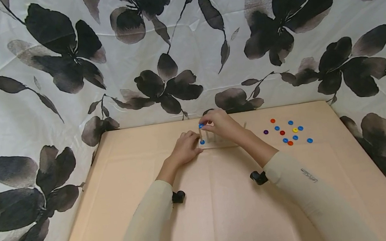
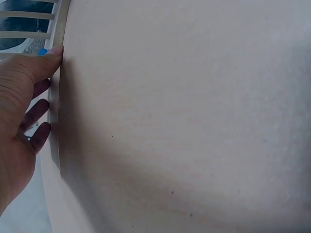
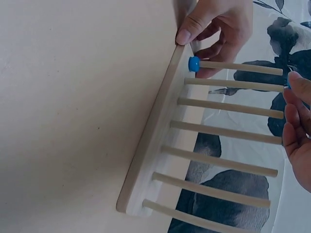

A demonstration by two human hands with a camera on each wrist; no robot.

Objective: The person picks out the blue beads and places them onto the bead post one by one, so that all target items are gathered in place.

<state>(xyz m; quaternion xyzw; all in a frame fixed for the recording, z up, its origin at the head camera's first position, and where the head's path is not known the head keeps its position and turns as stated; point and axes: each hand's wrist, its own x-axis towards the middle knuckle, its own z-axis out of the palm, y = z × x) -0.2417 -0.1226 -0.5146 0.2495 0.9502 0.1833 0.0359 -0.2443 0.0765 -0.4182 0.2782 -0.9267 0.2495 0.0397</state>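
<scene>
A pale wooden peg rack (image 1: 218,144) with several upright pegs stands mid-table. My left hand (image 1: 186,148) grips the left end of its base (image 3: 155,131), thumb (image 2: 48,58) pressed on the edge. One blue ring (image 3: 194,63) sits at the bottom of the end peg (image 3: 240,68). My right hand (image 1: 211,125) pinches a second blue ring (image 1: 201,126) at the tip of a peg near that end; in the right wrist view only a sliver of this ring (image 3: 288,86) shows beside my fingers (image 3: 296,116).
Several loose rings (image 1: 289,132) in blue, red, orange, yellow and purple lie on the beige table (image 1: 222,210) to the right of the rack. A flowered black-and-white cloth (image 1: 186,51) hangs behind and around the table.
</scene>
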